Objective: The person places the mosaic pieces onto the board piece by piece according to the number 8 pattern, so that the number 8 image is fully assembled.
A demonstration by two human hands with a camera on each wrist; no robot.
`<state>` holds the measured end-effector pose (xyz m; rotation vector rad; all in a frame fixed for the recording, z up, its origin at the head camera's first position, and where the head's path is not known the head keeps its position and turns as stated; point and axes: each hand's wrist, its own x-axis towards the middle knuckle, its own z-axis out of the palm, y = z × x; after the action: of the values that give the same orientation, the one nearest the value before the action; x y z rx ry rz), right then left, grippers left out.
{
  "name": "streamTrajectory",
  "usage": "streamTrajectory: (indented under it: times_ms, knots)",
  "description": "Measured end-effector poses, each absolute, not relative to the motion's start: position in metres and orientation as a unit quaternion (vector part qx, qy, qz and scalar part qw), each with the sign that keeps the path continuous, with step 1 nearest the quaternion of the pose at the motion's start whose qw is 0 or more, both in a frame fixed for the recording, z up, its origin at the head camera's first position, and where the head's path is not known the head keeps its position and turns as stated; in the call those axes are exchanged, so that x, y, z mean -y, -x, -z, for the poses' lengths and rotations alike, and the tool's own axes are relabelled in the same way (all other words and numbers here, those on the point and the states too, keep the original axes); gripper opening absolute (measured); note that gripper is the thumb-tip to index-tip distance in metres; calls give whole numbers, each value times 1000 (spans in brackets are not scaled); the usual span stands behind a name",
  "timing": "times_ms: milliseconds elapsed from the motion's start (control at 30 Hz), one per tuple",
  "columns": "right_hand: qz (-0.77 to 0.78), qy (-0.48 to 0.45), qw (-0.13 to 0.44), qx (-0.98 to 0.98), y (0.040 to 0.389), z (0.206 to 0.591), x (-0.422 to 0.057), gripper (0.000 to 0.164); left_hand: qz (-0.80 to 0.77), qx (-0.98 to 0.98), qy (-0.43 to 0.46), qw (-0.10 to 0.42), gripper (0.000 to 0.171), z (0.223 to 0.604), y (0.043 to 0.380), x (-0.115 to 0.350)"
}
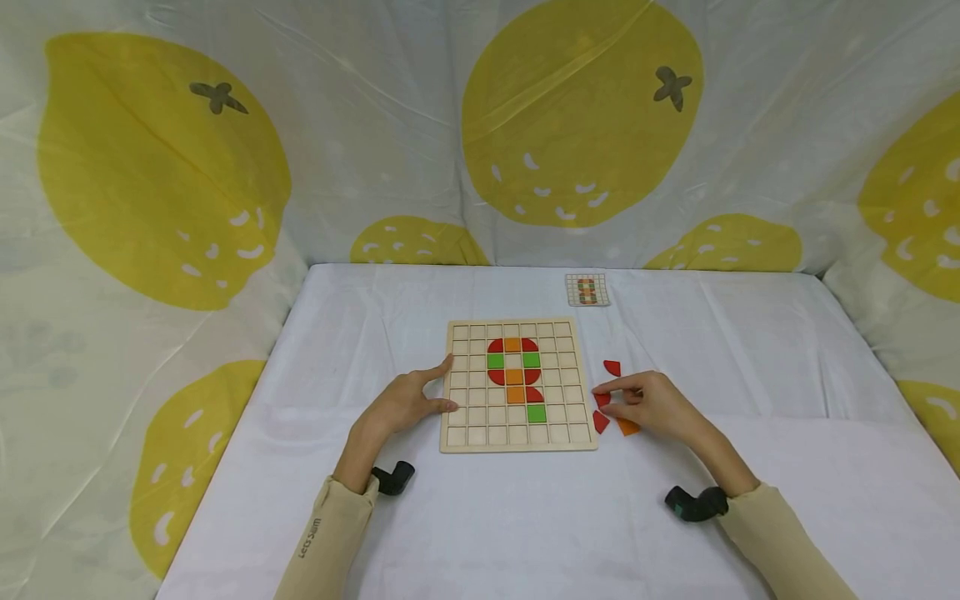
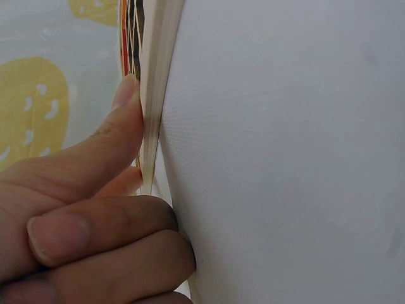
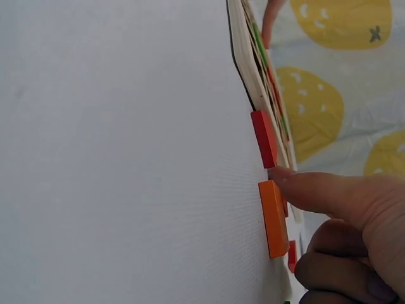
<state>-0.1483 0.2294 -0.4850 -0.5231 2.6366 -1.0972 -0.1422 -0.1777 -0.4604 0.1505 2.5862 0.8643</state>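
A square wooden grid board [image 1: 465,437] lies on the table, with red, orange and green tiles set in several of its cells. At its left edge, my left hand [image 1: 401,402] touches the rim with thumb and index finger spread apart; the thumb [image 2: 120,126] lies on the frame in the left wrist view. Right of the board, my right hand [image 1: 654,404] has thumb and index finger around a red rounded tile [image 1: 602,400], pinching it at the table. Close by lie a red tile [image 1: 601,422], an orange tile [image 1: 628,427] and another red tile [image 1: 612,367].
A small pattern card [image 1: 588,290] with a coloured grid lies near the table's back edge, beyond the board. White cloth [image 1: 517,525] covers the table. A curtain [image 1: 375,125] printed with yellow lemons hangs behind and at the sides.
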Motion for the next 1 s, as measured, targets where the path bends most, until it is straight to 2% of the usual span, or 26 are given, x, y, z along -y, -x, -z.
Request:
streamTrajectory:
  times_ms: [133, 500, 1000]
  knots:
    - [373, 181, 118, -902, 147, 484, -226, 28, -312, -926, -54, 206, 87, 462, 143, 178]
    - [344, 124, 68, -928, 144, 483, -223, 32, -312, -926, -58, 203, 86, 464, 142, 180]
    - [344, 156, 122, -918, 153, 482, -241, 32, -317, -924, -55, 205, 86, 462, 142, 180]
